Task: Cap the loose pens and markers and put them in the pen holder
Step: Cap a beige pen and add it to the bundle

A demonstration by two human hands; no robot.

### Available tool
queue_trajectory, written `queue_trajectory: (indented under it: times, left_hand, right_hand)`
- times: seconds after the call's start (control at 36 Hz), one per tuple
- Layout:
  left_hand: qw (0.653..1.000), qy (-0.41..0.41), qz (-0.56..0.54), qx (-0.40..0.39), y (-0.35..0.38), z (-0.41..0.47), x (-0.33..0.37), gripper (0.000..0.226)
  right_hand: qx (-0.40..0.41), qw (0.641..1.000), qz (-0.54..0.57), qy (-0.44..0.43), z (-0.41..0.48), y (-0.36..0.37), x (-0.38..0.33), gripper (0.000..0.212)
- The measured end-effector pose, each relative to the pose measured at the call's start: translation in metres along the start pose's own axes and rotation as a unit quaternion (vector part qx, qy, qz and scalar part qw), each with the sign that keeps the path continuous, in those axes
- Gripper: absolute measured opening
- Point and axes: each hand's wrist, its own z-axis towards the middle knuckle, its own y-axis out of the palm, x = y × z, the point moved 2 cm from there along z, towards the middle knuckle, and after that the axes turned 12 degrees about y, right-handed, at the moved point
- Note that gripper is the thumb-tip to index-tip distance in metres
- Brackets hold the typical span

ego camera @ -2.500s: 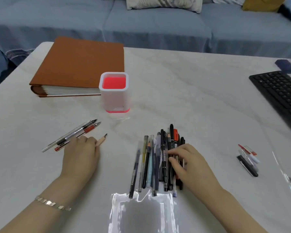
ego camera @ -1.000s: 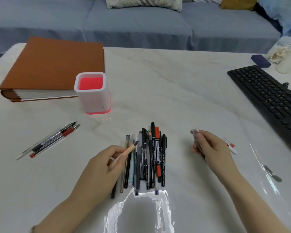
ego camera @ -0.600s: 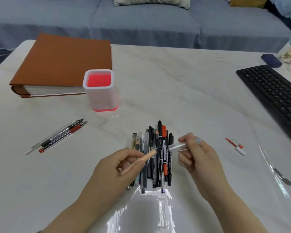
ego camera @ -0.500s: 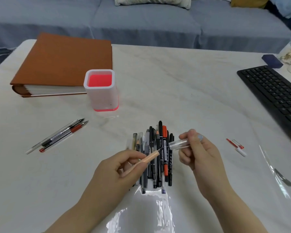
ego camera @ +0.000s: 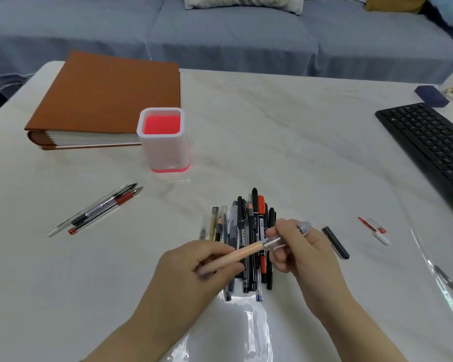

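My left hand (ego camera: 194, 267) grips a peach-coloured pen (ego camera: 242, 253) by its barrel. My right hand (ego camera: 298, 252) pinches a clear cap (ego camera: 279, 241) that sits over the pen's tip. Both hands hover above a pile of several pens and markers (ego camera: 246, 231) lying side by side on the white table (ego camera: 298, 152). The white pen holder (ego camera: 165, 147) with a pink inside stands upright farther back to the left. Three loose pens (ego camera: 100, 207) lie left of the pile. A black cap (ego camera: 335, 242) lies right of my right hand.
A brown binder (ego camera: 110, 97) lies behind the holder at the back left. A black keyboard (ego camera: 434, 145) fills the right edge. Small red and white caps (ego camera: 374, 229) lie to the right. A clear plastic sheet (ego camera: 241, 333) lies at the near edge.
My right hand fetched a clear cap from the right and brought it to the pen in my left hand. The cap now sits over the pen's tip.
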Motion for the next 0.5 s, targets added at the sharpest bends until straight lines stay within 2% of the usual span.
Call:
queue_trajectory:
  times: [0.14,0.25,0.31,0.5]
  left_hand:
    - [0.999,0.037,0.027,-0.017,0.0,0.001,-0.003,0.009]
    - [0.991,0.091,0.079,-0.065,0.003,0.003,-0.001,0.028]
    - [0.987,0.107,0.097,-0.063,0.004,0.004,0.0,0.029]
    - [0.997,0.068,0.037,-0.019,0.005,0.002,0.001,0.017]
  right_hand:
    - [0.003,0.998,-0.067,-0.01,-0.001,-0.004,-0.005,0.033]
    - [-0.017,0.996,-0.088,-0.005,-0.004,0.004,-0.004,0.034]
    - [-0.012,0.997,-0.078,-0.004,-0.005,0.007,-0.003,0.034]
    - [0.016,0.999,-0.033,-0.017,-0.008,0.016,0.003,0.036]
